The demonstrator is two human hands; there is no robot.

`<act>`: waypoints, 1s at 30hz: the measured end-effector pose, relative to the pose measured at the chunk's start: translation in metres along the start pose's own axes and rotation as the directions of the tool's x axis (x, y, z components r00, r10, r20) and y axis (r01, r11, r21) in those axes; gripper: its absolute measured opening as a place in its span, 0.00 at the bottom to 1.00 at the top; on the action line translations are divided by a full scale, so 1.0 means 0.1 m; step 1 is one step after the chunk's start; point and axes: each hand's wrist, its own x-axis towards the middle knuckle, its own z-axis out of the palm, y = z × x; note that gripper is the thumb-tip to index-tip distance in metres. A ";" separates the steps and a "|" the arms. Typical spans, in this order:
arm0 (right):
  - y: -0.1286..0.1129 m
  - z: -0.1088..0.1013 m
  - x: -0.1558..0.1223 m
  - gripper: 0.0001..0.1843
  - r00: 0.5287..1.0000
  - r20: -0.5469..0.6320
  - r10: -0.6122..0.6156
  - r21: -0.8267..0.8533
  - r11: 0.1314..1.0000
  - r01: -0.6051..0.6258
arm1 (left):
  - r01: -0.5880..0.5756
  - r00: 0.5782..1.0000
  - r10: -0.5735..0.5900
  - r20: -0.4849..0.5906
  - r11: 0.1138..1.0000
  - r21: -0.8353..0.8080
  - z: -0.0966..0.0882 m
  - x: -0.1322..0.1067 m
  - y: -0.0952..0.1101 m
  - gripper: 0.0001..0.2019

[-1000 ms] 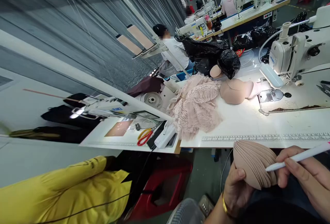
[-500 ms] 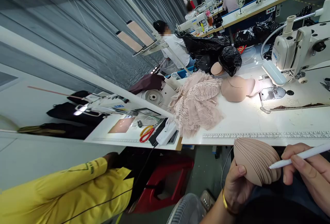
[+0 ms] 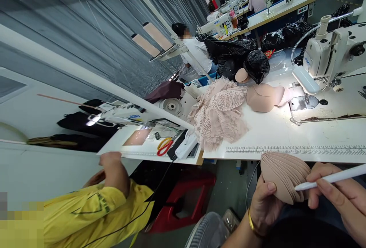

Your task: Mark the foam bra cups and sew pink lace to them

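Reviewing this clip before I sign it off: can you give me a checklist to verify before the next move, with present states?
1. Left hand gripping the fanned beige pieces: ok.
2. Right hand holding the white pen: ok.
3. Pen tip directed at the layered edges: ok.
4. Pen tip touching a piece: cannot tell.
5. Lace fabric on the white table, apart from the pieces: ok.
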 end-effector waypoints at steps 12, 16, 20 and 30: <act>0.05 0.01 0.02 0.13 1.000 0.021 -0.022 0.013 1.000 0.022 | 0.006 1.000 -0.006 -0.022 1.000 -0.023 0.03 -0.01 -0.01 0.46; 0.02 0.00 0.02 0.14 1.000 0.013 -0.007 0.002 1.000 0.007 | 0.000 1.000 0.000 -0.011 1.000 -0.001 0.07 0.00 0.02 0.45; -0.04 0.02 0.05 0.14 1.000 0.017 0.015 -0.012 1.000 -0.015 | 0.008 1.000 -0.009 0.018 0.999 0.044 0.10 0.01 0.02 0.39; -0.04 0.00 0.05 0.16 0.999 0.033 0.025 -0.019 1.000 -0.024 | 0.031 0.999 -0.032 0.017 0.997 0.075 0.20 0.03 0.07 0.40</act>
